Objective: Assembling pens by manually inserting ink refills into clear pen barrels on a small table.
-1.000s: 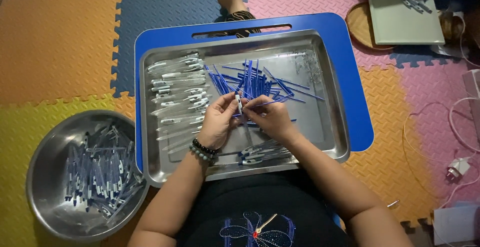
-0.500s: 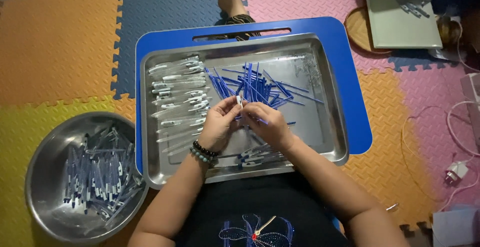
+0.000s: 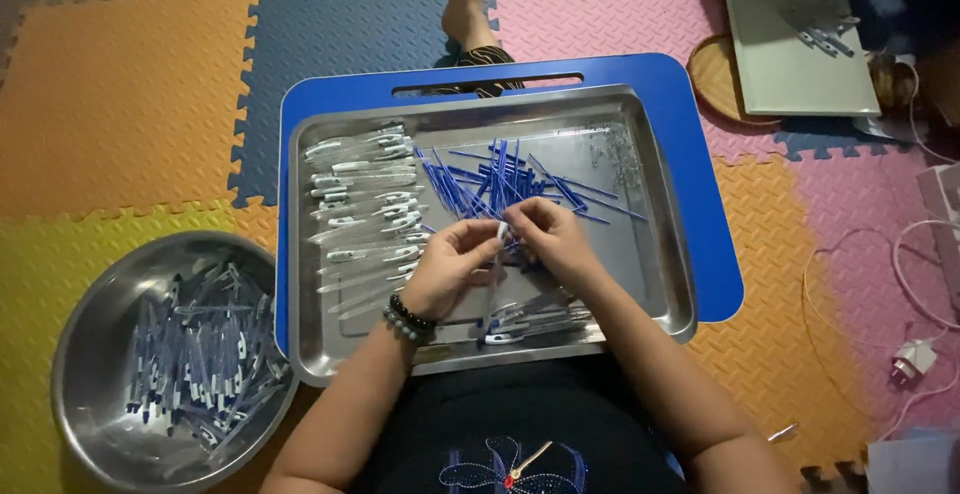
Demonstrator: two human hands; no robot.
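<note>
My left hand (image 3: pixel 450 266) and right hand (image 3: pixel 556 239) both pinch one clear pen barrel (image 3: pixel 500 254) between closed fingertips, above the steel tray (image 3: pixel 660 294). Blue refills (image 3: pixel 500 182) lie just beyond; a steel bowl (image 3: pixel 90 324) of finished pens sits left.

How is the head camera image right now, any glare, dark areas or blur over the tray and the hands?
Head view: mild glare along the rectangular steel tray rim and on the round steel bowl; top right corner falls into deep shadow; left hand and right hand are fairly sharp; the small white piece between the fingertips is too small to resolve.
</note>
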